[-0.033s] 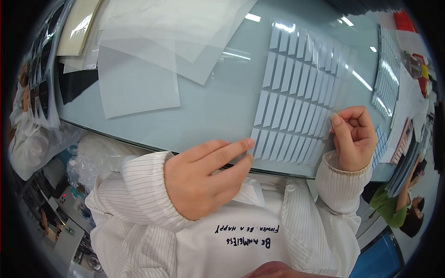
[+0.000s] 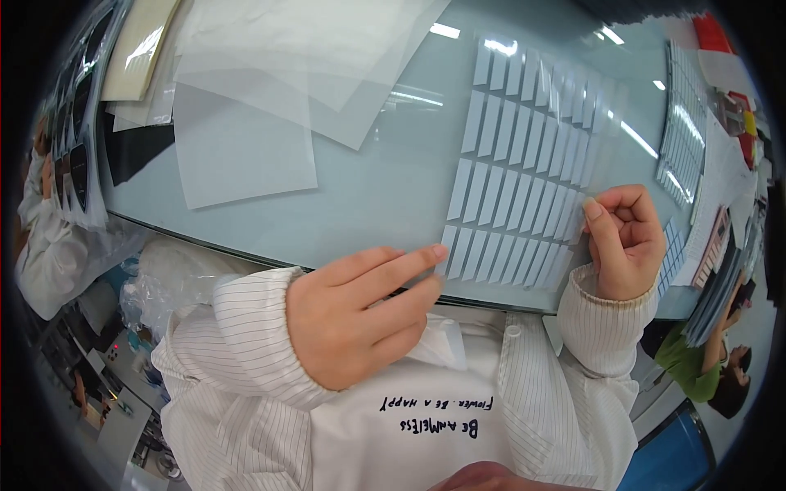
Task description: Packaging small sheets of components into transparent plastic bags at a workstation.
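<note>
A clear sheet [image 2: 509, 178] with rows of narrow white strips lies flat on the glass tabletop, its near edge close to the table's front. My left hand [image 2: 364, 319] is open, fingers stretched out, its index fingertip at the sheet's near left corner. At the right edge of the sheet, my right hand [image 2: 626, 241] is closed, thumb pressed to the curled index finger in a pinch on that edge. Exactly how much of the film sits between them is hidden.
Overlapping translucent white sheets [image 2: 250, 147] lie at the back left, beside a cream stack [image 2: 139, 49]. Another strip-covered sheet [image 2: 682, 123] is on the far right. The glass edge [image 2: 221, 250] runs along the front. Other people work at both sides.
My left hand has moved slightly left, its lower fingers drawing back a little. The strip-covered sheet has shifted slightly left. My right hand keeps its pinch in nearly the same place.
</note>
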The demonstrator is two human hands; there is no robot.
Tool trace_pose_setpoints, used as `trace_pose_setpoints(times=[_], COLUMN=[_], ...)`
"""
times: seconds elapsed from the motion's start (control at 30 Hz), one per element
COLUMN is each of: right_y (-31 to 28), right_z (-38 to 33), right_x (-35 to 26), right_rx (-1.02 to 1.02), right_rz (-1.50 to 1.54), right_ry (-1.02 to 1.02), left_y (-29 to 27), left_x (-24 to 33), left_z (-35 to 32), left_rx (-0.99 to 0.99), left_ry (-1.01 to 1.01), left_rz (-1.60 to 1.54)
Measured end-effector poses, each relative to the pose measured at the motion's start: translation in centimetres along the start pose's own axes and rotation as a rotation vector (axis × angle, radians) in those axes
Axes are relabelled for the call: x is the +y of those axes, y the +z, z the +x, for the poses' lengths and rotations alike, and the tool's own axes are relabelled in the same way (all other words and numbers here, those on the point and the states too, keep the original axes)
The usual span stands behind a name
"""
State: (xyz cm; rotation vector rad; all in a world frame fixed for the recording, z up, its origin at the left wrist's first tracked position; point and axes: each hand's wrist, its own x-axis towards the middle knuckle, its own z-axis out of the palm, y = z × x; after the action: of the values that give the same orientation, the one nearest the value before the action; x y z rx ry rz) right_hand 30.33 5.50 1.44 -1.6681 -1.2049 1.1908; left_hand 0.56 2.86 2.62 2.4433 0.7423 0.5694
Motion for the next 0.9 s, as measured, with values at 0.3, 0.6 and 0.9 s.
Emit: trace_pose_setpoints(times=[0.3, 0.6, 0.9], right_y=[-0.6, 0.3, 0.3], right_z=[0.3, 0.2, 0.5], right_x=[-0.1, 0.0, -0.2], right_rx=[-0.049, -0.065, -0.051], right_rz=[0.059, 0.076, 0.006], right_ry=[0.031, -0.040, -0.073], left_y=[-2.3, -1.2, -3.7], left_x=[0.4, -2.4, -9.7], left_z=[2.8, 5.3, 13.7], left_rx=[0.051, -0.063, 0.075], left_ry=[0.303, 0.349, 0.308], left_rz=[0.329, 0.437, 0.594])
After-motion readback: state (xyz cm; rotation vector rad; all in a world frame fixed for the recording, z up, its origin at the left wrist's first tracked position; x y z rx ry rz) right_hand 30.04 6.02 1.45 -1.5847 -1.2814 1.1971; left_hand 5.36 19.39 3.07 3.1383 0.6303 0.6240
